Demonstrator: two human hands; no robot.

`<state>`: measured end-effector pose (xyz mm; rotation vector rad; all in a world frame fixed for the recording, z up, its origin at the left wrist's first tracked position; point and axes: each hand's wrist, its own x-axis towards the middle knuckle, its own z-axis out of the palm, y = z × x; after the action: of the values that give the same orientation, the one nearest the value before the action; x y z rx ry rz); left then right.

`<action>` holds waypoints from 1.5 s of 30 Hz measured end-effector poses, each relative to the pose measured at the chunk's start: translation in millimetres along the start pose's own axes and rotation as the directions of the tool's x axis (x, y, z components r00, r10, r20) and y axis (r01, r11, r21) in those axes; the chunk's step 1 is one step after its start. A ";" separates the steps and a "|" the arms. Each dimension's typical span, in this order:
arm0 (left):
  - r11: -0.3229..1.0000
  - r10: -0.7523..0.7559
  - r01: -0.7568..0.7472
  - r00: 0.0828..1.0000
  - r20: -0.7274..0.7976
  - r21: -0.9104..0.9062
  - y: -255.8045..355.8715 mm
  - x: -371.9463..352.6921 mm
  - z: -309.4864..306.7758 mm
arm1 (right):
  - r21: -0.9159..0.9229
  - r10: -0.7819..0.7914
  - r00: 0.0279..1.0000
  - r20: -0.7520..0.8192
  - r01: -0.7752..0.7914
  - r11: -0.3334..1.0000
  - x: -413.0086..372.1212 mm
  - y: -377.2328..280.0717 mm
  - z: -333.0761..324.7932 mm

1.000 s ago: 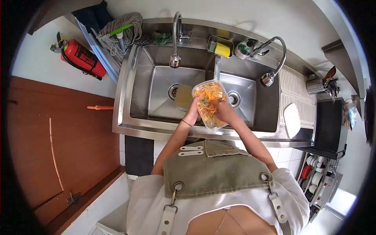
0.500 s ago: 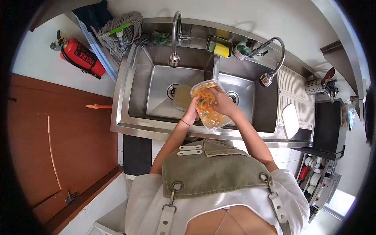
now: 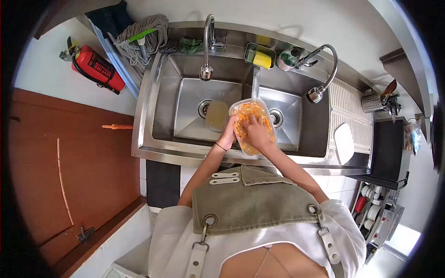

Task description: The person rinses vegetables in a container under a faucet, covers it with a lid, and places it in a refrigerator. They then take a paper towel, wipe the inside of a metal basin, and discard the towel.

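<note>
My left hand (image 3: 228, 133) is closed around the left side of a clear plastic container (image 3: 253, 152) held over the sink. Thin orange strips that look like shredded carrot (image 3: 259, 112) fill it, with some liquid among them. My right hand (image 3: 257, 134) reaches into the container from the near side, its fingers spread and pressed into the strips; the fingertips are partly buried. Below and left of it, a second container or lid of pale, cloudy yellowish look (image 3: 216, 116) lies in the left basin beside the drain.
The steel double sink (image 3: 153, 143) has a left faucet (image 3: 206, 55) and a right faucet (image 3: 330, 74). A yellow sponge (image 3: 262, 60) and a soap bottle (image 3: 287, 59) stand behind. On the right are a ribbed drainboard (image 3: 350, 106), a white board (image 3: 343, 143) and a utensil holder (image 3: 372, 103).
My right hand has drawn back toward me and turned, its fingers now spread flatter on the strips. The container has shifted slightly right and is more level, with the strips more evenly spread.
</note>
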<state>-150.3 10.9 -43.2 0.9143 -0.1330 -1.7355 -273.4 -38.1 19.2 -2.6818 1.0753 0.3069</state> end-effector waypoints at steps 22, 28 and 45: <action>0.999 0.041 -0.041 0.999 0.016 -0.010 -3.4 2.9 -8.7 | 0.529 -0.054 0.983 -0.173 0.139 0.837 -10.3 26.8 -48.9; 0.997 0.029 -0.029 1.000 -0.003 -0.077 0.4 -2.2 -3.7 | 0.602 0.039 0.961 -0.273 0.139 0.787 -8.4 22.8 -27.8; 0.999 0.045 -0.044 0.999 0.023 -0.026 -2.6 1.0 -5.8 | 0.576 0.066 0.946 -0.316 0.136 0.806 -18.7 19.6 -36.9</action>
<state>-148.7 13.0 -49.1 0.8661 -0.1450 -1.7036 -296.5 -50.6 56.7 -2.2038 0.9869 -0.4358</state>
